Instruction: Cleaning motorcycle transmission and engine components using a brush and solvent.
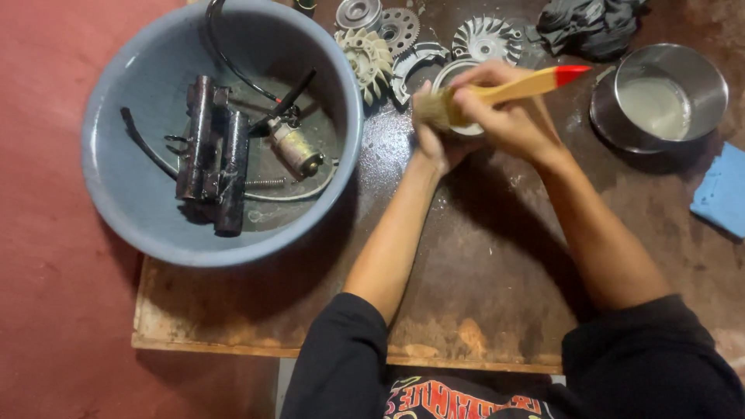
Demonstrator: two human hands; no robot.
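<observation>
Right hand (pixel 497 116) grips paintbrush (pixel 504 91), bristles on round part (pixel 454 74) in left hand (pixel 434 140)

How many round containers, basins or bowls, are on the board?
2: a grey-blue plastic basin at the left holding dark metal parts, and a steel bowl of pale liquid at the right. None seems hidden.

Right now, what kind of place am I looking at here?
Probably a small engine or motorcycle repair workshop. Finned metal engine parts lie on a greasy wooden board, a grey basin holds oily dark metal parts, and the right hand works a paintbrush over a round part.
</observation>
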